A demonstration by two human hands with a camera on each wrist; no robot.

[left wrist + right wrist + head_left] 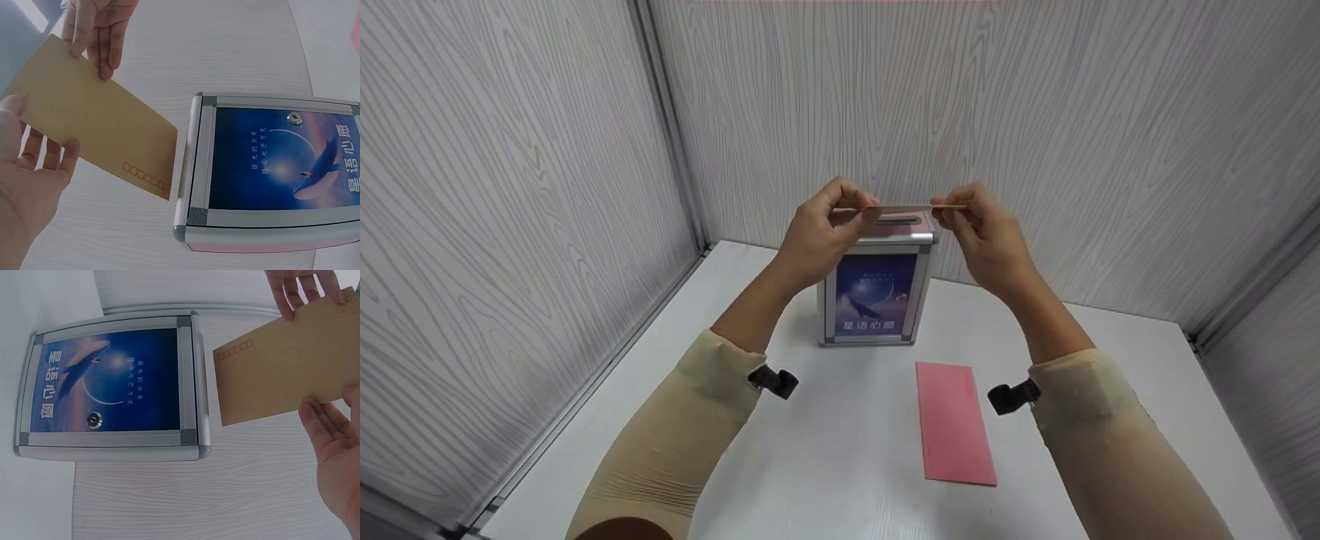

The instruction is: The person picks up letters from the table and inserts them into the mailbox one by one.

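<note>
A brown paper envelope (101,107) with a row of small red squares is held by both hands above a silver-framed letter box (194,382). Seen nearly edge-on in the head view, it stands upright over the slot (901,220) in the box's pink top. My left hand (825,225) pinches one long side between thumb and fingers; my right hand (986,236) pinches the other. In the right wrist view a small gap shows between the envelope's lower short edge and the box. The box front carries a blue whale picture (874,296) and a round lock (94,419).
A pink envelope (956,424) lies flat on the white table (825,450), in front of the box and to its right. Wood-grain panels (1035,112) enclose the table at the back and both sides. Each sleeve has a black camera mount (774,381) at the wrist.
</note>
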